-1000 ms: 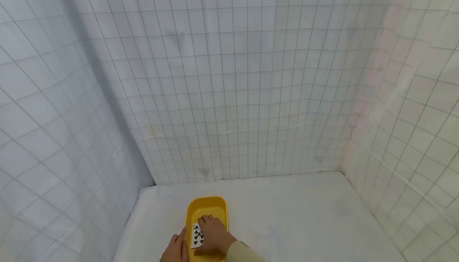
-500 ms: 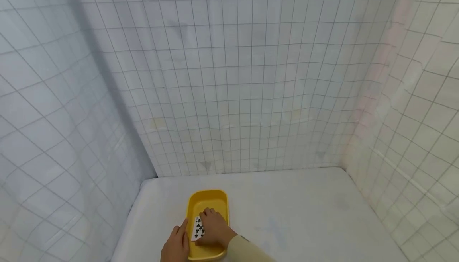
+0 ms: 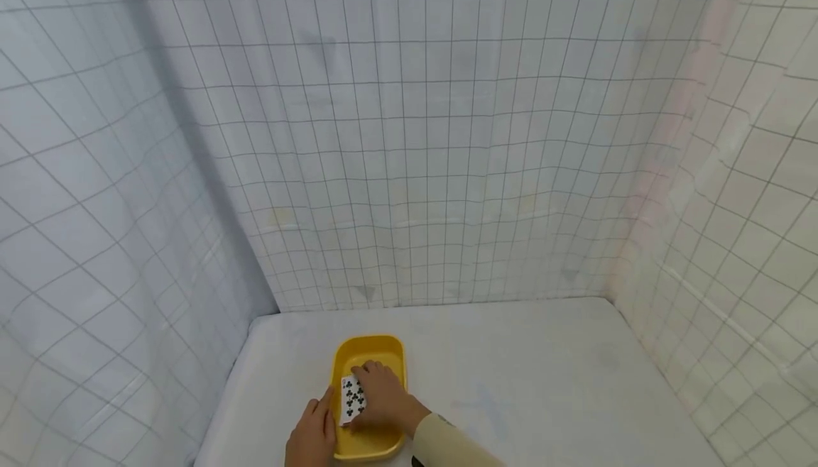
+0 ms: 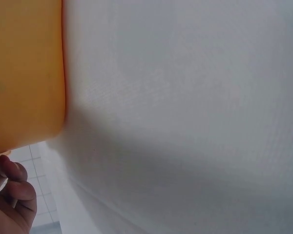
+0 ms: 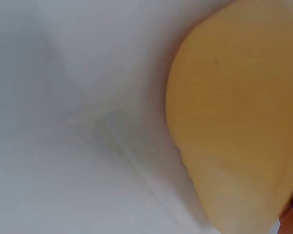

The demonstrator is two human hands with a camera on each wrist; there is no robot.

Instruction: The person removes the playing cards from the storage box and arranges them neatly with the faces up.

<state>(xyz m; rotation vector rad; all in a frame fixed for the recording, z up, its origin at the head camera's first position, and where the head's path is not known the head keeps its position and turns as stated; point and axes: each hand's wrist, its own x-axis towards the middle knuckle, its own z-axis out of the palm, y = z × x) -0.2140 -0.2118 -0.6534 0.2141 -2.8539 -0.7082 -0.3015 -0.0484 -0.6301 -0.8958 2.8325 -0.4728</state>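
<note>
In the head view a yellow tray (image 3: 371, 454) stands at the near left of the white surface. My right hand (image 3: 383, 397) reaches into it from the right and grips a white playing card (image 3: 353, 402) with several black clubs on its face. The hand covers the card's right side. My left hand (image 3: 312, 433) holds the tray's left rim, its index finger lying along the edge. In the left wrist view, curled fingers (image 4: 17, 187) show just below the tray's wall (image 4: 27, 73). The right wrist view has the tray's outside (image 5: 229, 112), with the hand mostly hidden behind it.
A white-covered surface (image 3: 524, 382) extends to the right of the tray. White sheets with a dark grid enclose it: a back wall (image 3: 441, 169), a left wall (image 3: 96, 204) and a right wall (image 3: 754, 226).
My right hand and the card have shifted slightly toward the tray's far end. The card, slanted half a second ago, stands straighter and shows more of its face. My left hand stays at the rim.
</note>
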